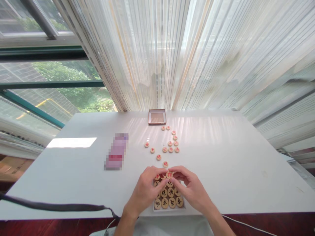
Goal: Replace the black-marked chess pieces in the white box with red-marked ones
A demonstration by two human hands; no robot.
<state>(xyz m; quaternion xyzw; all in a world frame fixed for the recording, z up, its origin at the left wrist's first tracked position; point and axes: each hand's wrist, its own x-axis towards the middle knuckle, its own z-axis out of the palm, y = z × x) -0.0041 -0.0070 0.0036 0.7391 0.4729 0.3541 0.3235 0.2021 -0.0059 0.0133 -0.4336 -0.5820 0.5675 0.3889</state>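
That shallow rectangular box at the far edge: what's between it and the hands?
Scattered round wood-coloured pieces with red characters, lying on the white table; the head view shows them.

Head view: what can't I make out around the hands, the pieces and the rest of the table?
All in the head view:
White box: pieces in its far row and side columns are partly covered by the left hand and right hand.
Held piece: its underside faces away.
Two farthest pieces: characters too small.
Purple item: details lost to pixelation.
Black strap: cut off by the left edge.
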